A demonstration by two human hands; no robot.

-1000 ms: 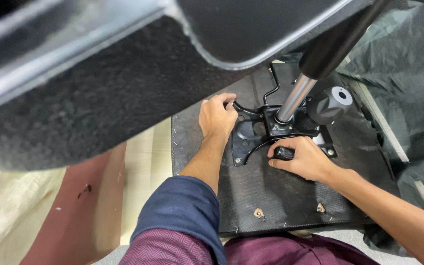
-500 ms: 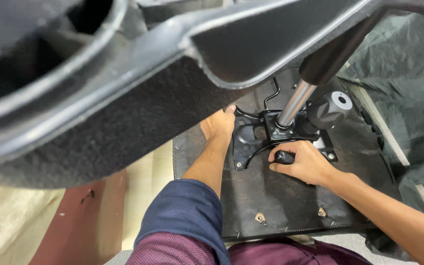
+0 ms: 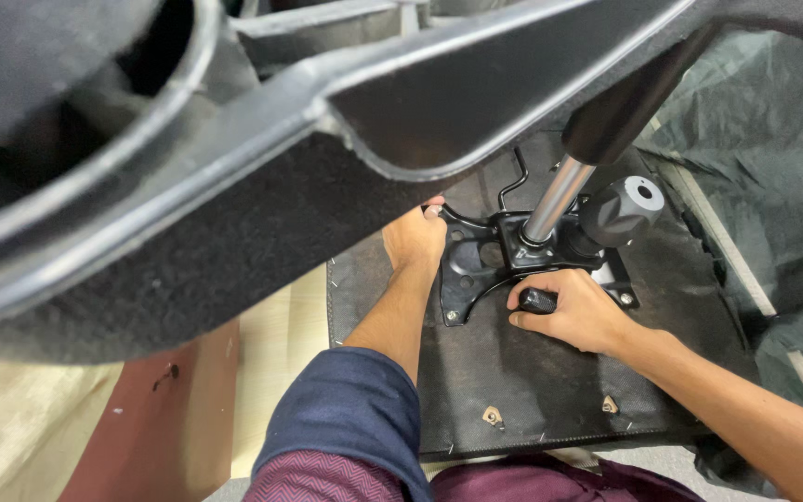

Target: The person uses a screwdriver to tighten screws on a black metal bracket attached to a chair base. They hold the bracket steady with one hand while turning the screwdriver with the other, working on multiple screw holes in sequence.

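Gripping, head view: right hand (image 3: 576, 316) fingers wrapped round short black lever handle (image 3: 538, 300) | left hand (image 3: 414, 240) fingers curled on black steel mechanism plate (image 3: 485, 265) edge | Risk: chrome gas cylinder (image 3: 555, 200) beside fingertips could tip; pinch likely.

black lever handle (image 3: 539, 299) lying on chair mechanism (image 3: 494, 256).

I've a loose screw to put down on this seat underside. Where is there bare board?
Bare seat board lies between the right hand and the two small fittings near the front edge. It is crowded around the black mechanism plate, where the left hand, gas cylinder, round knob and right hand gather.
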